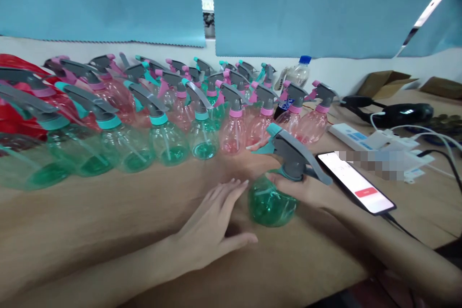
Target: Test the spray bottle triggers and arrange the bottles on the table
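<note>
My right hand (pixel 299 187) is wrapped round the neck of a green spray bottle (pixel 272 204) with a grey and teal trigger head. That bottle is near the front right of the table; whether its base touches the wood I cannot tell. Just left of it, my left hand (pixel 212 226) is open, fingers stretched and thumb apart, holding nothing. Behind both hands stand rows of similar bottles, among them a green spray bottle (pixel 169 142) with a teal collar and a pink spray bottle (pixel 233 132) with a pink collar.
To the right lie a lit phone (pixel 357 183) on a cable and a white power strip (pixel 350 137) with plugs. A blue-capped drink bottle (pixel 299 74), a black object (pixel 404 113) and a cardboard box (pixel 384 86) are at the back. Red plastic (pixel 12 118) is at the left.
</note>
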